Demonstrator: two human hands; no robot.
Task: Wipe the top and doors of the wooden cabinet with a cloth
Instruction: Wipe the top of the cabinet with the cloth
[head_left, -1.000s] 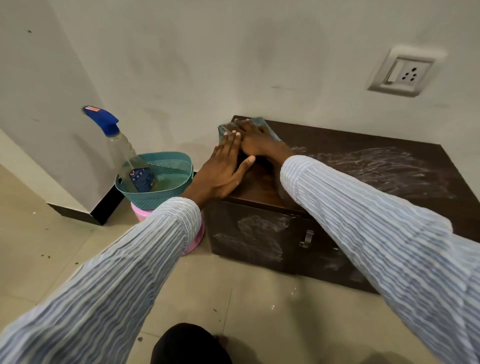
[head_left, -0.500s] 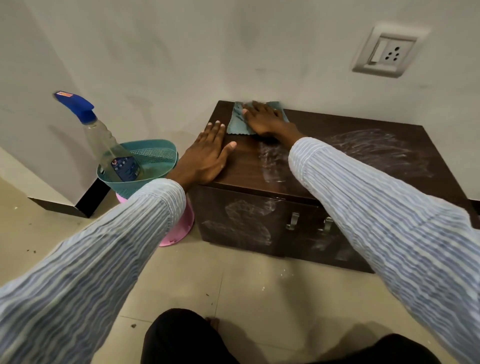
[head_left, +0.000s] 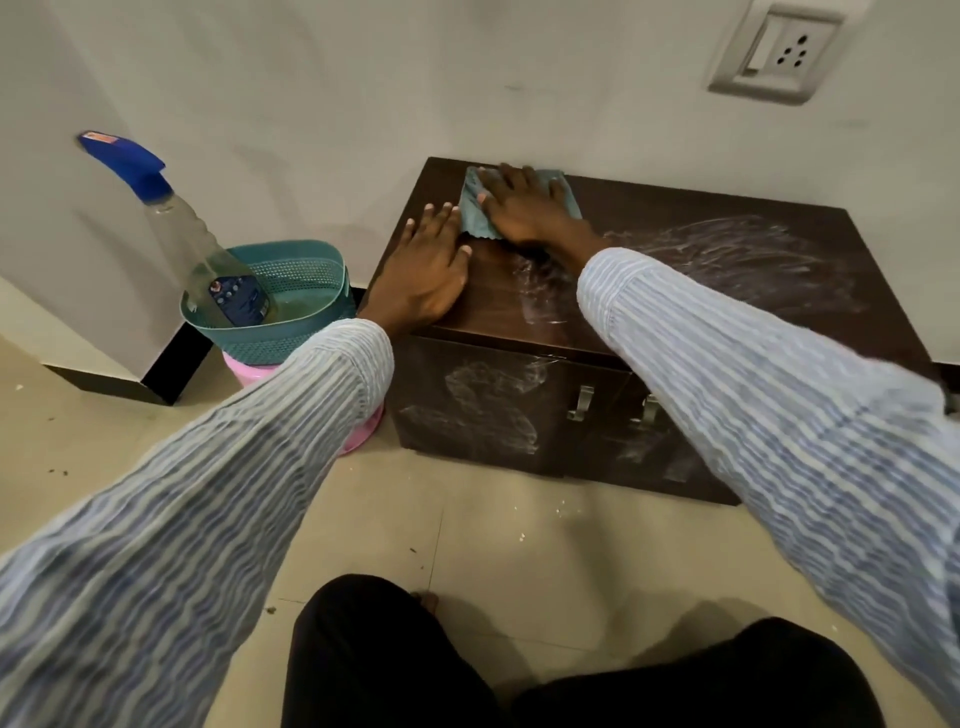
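A low dark wooden cabinet stands against the wall, with white smears across its top and its two front doors. A teal cloth lies flat at the top's far left corner. My right hand presses flat on the cloth, fingers spread. My left hand rests flat on the bare top beside the cloth, near the left edge, holding nothing. Both sleeves are striped light blue.
A spray bottle with a blue head leans in a teal basket that sits on a pink tub, left of the cabinet. Two metal door handles face me. A wall socket is above. My knees are on the tiled floor.
My right hand has slid the cloth along the back edge of the top, a little to the right. My left hand stays flat near the left edge. The view has tilted down.
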